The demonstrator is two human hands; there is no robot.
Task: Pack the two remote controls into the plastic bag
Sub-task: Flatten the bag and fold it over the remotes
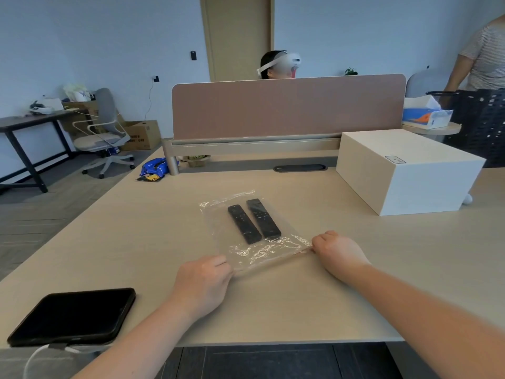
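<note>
A clear plastic bag (pixel 218 214) lies flat on the light wooden desk (pixel 273 302). Two black remote controls sit side by side inside it, the left remote (pixel 244 224) and the right remote (pixel 263 218), both pointing away from me. My left hand (pixel 203 283) pinches the bag's near left corner. My right hand (pixel 337 251) pinches the near right corner. The bag's near edge is stretched tight between the two hands.
A black tablet (pixel 73 315) with a white cable lies at the near left. A large white box (pixel 407 170) stands at the right. A brown divider panel (pixel 287 105) closes the desk's far side, with a person behind it. Blue snack packets (pixel 154 168) lie far left.
</note>
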